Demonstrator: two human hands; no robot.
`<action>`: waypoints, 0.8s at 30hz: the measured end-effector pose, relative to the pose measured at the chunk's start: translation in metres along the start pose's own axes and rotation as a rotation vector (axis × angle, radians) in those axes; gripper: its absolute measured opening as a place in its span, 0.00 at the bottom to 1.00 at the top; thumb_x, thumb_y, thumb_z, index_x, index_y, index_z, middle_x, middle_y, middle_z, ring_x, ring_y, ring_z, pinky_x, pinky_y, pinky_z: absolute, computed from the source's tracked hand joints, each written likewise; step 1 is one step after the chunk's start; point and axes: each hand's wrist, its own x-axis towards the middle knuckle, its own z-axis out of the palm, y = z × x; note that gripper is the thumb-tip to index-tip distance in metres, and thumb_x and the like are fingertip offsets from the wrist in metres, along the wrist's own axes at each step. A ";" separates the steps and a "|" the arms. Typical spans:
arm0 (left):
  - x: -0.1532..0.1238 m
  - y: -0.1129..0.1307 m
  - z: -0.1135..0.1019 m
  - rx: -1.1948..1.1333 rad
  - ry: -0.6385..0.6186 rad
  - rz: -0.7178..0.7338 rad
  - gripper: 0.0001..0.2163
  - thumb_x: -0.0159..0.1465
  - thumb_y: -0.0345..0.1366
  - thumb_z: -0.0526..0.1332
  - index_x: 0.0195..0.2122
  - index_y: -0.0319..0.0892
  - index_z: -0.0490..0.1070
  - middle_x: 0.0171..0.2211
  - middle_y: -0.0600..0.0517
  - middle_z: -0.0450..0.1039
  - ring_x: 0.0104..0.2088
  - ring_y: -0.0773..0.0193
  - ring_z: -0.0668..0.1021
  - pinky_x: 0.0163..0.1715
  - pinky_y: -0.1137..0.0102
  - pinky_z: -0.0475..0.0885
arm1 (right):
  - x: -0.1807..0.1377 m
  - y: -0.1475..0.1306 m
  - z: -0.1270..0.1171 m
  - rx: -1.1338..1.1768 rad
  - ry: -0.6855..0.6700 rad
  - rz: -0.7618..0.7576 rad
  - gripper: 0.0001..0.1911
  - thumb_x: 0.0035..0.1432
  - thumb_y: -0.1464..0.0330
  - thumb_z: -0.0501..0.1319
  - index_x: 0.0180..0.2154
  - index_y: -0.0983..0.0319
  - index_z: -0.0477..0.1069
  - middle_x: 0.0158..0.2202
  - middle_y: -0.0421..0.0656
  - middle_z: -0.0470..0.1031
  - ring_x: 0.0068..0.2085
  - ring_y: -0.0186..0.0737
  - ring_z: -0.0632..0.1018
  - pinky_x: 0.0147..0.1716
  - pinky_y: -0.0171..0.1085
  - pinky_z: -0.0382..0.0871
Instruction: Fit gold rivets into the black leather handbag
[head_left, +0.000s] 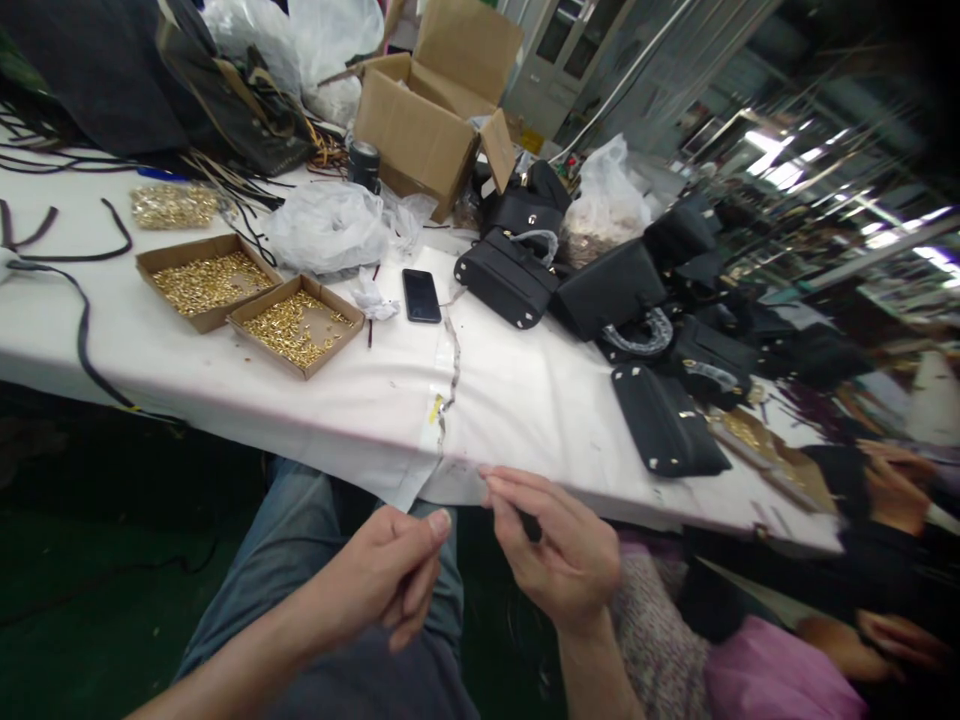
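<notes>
My left hand (394, 575) hovers over my lap below the table's front edge, fingers curled inward and thumb up; I cannot make out anything in it. My right hand (551, 545) is beside it, fingers bent together around a small dark thing that I cannot name. Both hands are apart from the white table (375, 390). Two shallow cardboard trays of gold studs (206, 280) (296, 325) lie on the table to the left. A black phone (421, 295) lies near the middle.
Several black handbags (664, 420) crowd the table's right side. An open cardboard box (427, 125), plastic bags (330, 225) and black straps (82, 330) are at the back and left. Another person's hands (896, 490) work at the far right.
</notes>
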 end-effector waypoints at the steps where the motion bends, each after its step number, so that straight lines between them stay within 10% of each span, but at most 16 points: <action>1: 0.000 0.002 0.003 0.133 0.059 0.013 0.36 0.78 0.59 0.53 0.15 0.42 0.64 0.10 0.54 0.57 0.12 0.70 0.64 0.16 0.72 0.52 | -0.003 -0.002 0.004 0.052 -0.020 0.023 0.17 0.65 0.82 0.68 0.51 0.59 0.84 0.48 0.45 0.88 0.48 0.45 0.89 0.49 0.42 0.86; 14: -0.003 -0.001 0.010 0.526 0.393 0.093 0.38 0.76 0.66 0.50 0.17 0.43 0.67 0.12 0.53 0.63 0.15 0.66 0.67 0.20 0.71 0.60 | -0.011 -0.019 0.031 0.328 -0.056 0.262 0.09 0.73 0.75 0.62 0.42 0.59 0.80 0.44 0.46 0.84 0.47 0.45 0.86 0.46 0.42 0.82; 24: -0.003 -0.007 0.002 0.097 0.203 -0.061 0.37 0.72 0.65 0.58 0.13 0.44 0.63 0.08 0.54 0.54 0.09 0.68 0.63 0.14 0.71 0.50 | -0.009 -0.009 0.021 0.008 -0.210 -0.278 0.24 0.62 0.83 0.67 0.59 0.65 0.78 0.56 0.53 0.85 0.52 0.47 0.88 0.50 0.42 0.85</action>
